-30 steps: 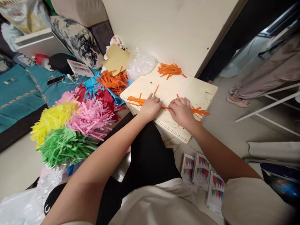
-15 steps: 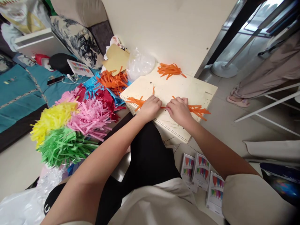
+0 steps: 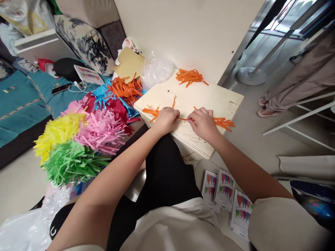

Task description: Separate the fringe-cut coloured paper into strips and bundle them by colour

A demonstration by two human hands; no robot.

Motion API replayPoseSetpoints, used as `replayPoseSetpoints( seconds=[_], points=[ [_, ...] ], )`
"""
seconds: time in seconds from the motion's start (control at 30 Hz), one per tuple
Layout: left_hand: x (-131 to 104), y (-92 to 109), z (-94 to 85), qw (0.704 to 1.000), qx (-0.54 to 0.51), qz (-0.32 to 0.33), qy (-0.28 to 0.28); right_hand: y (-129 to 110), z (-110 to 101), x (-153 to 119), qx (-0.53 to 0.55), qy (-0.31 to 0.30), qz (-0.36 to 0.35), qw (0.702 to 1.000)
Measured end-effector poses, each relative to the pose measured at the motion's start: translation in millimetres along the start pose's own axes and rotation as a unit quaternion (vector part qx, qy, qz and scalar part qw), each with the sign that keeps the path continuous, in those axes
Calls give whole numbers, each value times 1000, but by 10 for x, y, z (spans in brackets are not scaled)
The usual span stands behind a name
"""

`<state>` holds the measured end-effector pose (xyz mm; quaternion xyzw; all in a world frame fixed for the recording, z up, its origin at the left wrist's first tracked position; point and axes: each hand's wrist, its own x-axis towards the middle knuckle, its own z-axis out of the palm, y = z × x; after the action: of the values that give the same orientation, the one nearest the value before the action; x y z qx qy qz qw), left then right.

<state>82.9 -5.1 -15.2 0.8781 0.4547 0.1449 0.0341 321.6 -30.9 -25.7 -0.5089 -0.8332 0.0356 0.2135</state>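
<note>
Between my two hands stretches the narrow twisted middle of an orange paper tassel (image 3: 223,123), over the near part of a cream board (image 3: 193,101). My left hand (image 3: 167,120) is closed on the tassel's left part, and orange strips fan out beyond it. The fingers of my right hand (image 3: 202,122) pinch the twisted middle, while more strips spread out to its right. Palms hide part of the tassel. Farther back on the board lies another orange tassel (image 3: 192,77), bunched with its tip to the right.
Left of the board lie heaped orange (image 3: 125,89), pink (image 3: 102,130), yellow (image 3: 61,130) and green tassels (image 3: 74,164). A clear plastic bag (image 3: 157,71) touches the board's back corner. Printed boxes (image 3: 225,190) stand on the floor. A person's legs (image 3: 295,80) are at right.
My hands have shifted slightly, the right one a little to the right, and more of the twisted middle shows between them. The person's feet at right have moved.
</note>
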Motion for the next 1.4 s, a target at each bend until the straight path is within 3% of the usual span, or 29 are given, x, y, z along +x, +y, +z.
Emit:
replayPoseSetpoints(
  seconds=[0.43, 0.67, 1.2, 1.4],
  points=[
    [9, -99, -1, 995, -77, -69, -12, 248, -164, 111, 58, -99, 72, 991],
    [-11, 17, -53, 1000, 21, -9, 10, 169, -163, -17, -32, -14, -4, 999],
    [-75, 126, -73, 997, 45, 49, -33, 4, -86, -278, -98, -28, -30, 994],
    [-3, 106, -26, 997, 42, 46, -53, -12, -70, -213, -81, -34, -15, 996]
  ],
)
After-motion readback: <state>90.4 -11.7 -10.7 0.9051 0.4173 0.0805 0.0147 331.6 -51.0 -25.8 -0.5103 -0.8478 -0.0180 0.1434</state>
